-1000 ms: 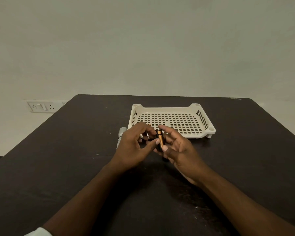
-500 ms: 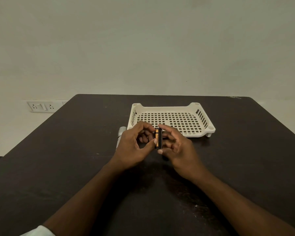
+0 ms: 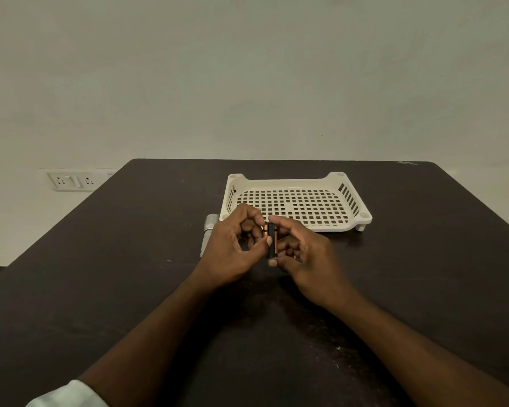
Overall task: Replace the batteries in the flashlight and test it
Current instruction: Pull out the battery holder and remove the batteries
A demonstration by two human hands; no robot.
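On a dark table (image 3: 100, 289), a battery (image 3: 271, 240) is pinched upright between the left hand (image 3: 232, 254) and right hand (image 3: 303, 257) — fingers closed on it. The flashlight (image 3: 207, 234) lies just left; polarity is best checked before insertion — likely next.

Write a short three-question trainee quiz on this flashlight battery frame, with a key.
1. True or false: the white tray holds batteries.
2. Where does the silver flashlight lie? A in the tray; B on the table, beyond the left hand; C in the right hand.
3. Which hands touch the battery holder?

Key: 1 false, it looks empty. 2 B. 3 both.
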